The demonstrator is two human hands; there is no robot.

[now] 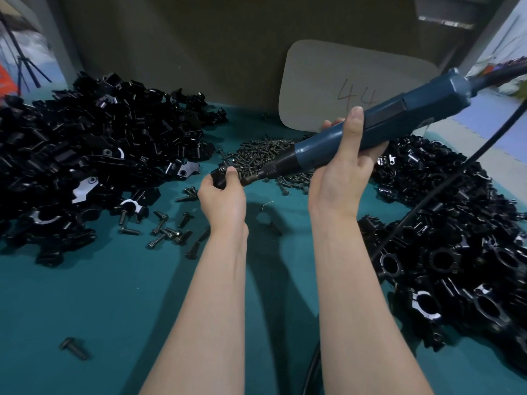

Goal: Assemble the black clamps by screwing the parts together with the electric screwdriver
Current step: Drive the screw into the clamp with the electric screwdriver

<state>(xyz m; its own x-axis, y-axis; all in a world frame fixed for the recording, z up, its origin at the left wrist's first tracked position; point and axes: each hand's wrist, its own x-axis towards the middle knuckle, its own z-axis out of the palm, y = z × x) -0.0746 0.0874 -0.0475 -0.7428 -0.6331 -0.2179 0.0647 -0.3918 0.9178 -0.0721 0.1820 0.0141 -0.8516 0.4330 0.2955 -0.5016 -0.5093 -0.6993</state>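
Observation:
My left hand (224, 195) grips a small black clamp (221, 175) above the teal table, near the middle of the view. My right hand (343, 169) holds the blue electric screwdriver (379, 121) around its body, thumb up along the side. The tool slants down to the left, and its dark tip (251, 178) meets the clamp beside my left fingers. Most of the clamp is hidden by my fingers.
A large heap of loose black clamp parts (85, 155) fills the left side. Assembled black clamps (445, 252) pile up on the right. A mound of screws (265, 155) lies behind my hands, with stray screws (168, 232) scattered at left. The tool's black cable (445, 183) crosses the right pile. A grey card (328, 89) leans at the back.

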